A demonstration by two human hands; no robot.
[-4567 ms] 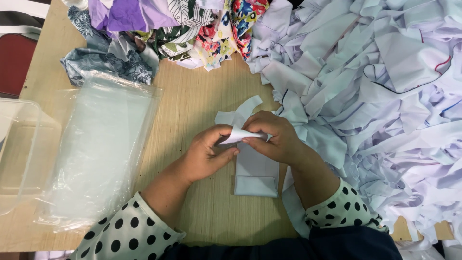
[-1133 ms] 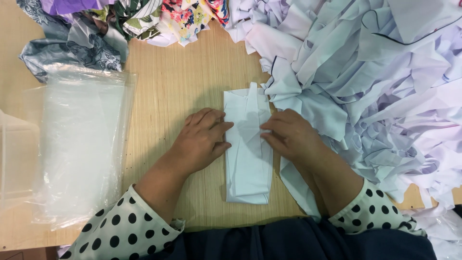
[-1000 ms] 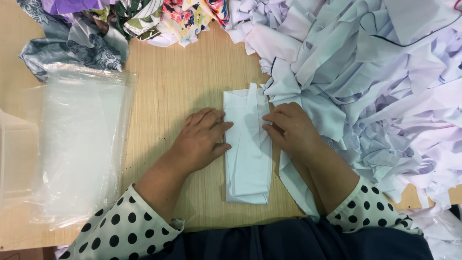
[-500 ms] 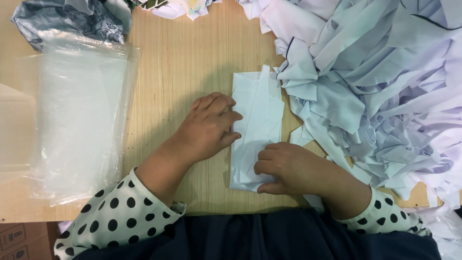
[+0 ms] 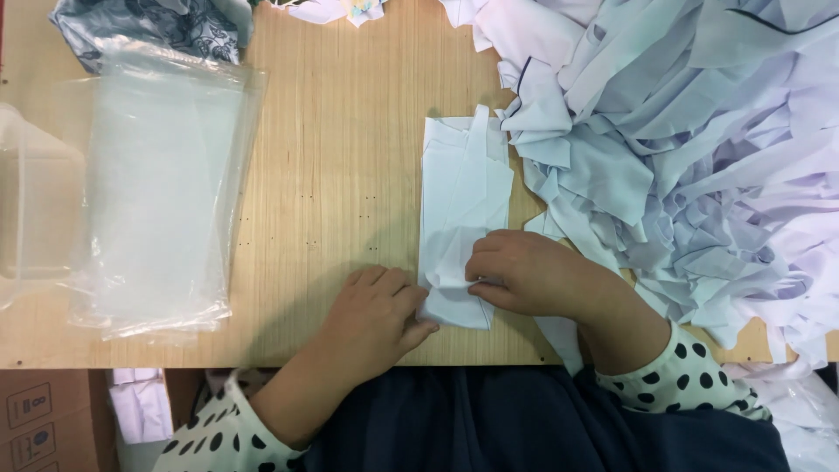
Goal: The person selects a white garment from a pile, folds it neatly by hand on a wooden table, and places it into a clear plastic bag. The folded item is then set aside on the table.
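Observation:
A folded white cloth piece [image 5: 463, 192] lies lengthwise on the wooden table [image 5: 341, 149], near its front edge. My left hand [image 5: 377, 310] pinches the cloth's near left corner, fingers curled under the fold. My right hand [image 5: 523, 273] grips the near end from the right and lifts it into a crumpled fold. Both wrists wear white sleeves with black polka dots.
A big heap of white fabric strips [image 5: 690, 131] fills the right side, touching the cloth's far end. A stack of clear plastic bags [image 5: 162, 188] and a clear plastic box [image 5: 26, 210] lie at left. Patterned grey fabric [image 5: 157, 26] sits at top left. Cardboard boxes [image 5: 39, 419] stand below the table edge.
Both hands slid from the cloth's middle to its near end. My left hand came off the left edge and took the near corner. The near end is now lifted and bunched.

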